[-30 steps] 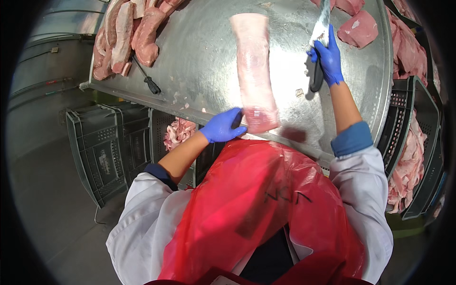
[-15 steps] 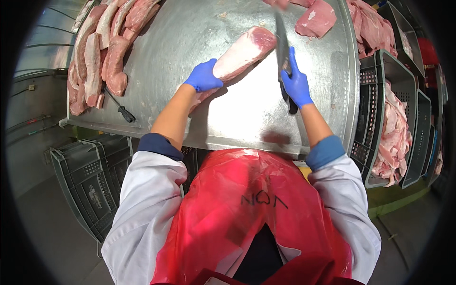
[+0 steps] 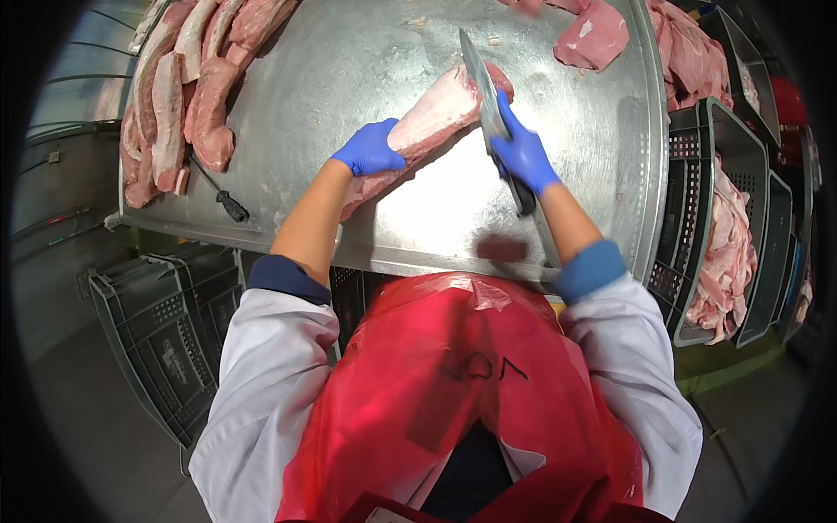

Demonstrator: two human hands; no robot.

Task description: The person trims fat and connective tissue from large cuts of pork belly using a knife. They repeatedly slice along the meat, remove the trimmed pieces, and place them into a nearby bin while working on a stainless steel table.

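A long pale pink pork loin (image 3: 438,112) lies slantwise on the steel table (image 3: 349,61), its far end pointing to the right. Gloved in blue, my left hand (image 3: 372,148) is wrapped round the nearer part of the loin. My right hand (image 3: 524,150), also in a blue glove, grips the dark handle of a long knife (image 3: 481,77). The blade stands over the far end of the loin and hides a strip of it; whether it touches the meat I cannot tell.
Several long cuts of meat (image 3: 167,113) lie at the far left, beside a dark-handled sharpening steel (image 3: 230,206). A trimmed piece (image 3: 593,37) sits at the far right. Grey crates (image 3: 689,218) with meat trimmings (image 3: 725,261) stand right of the table, another crate (image 3: 166,336) below left.
My right hand has brought the knife leftward, from beside the loin to over its far end. My left hand keeps its hold, and the loin has shifted slightly.
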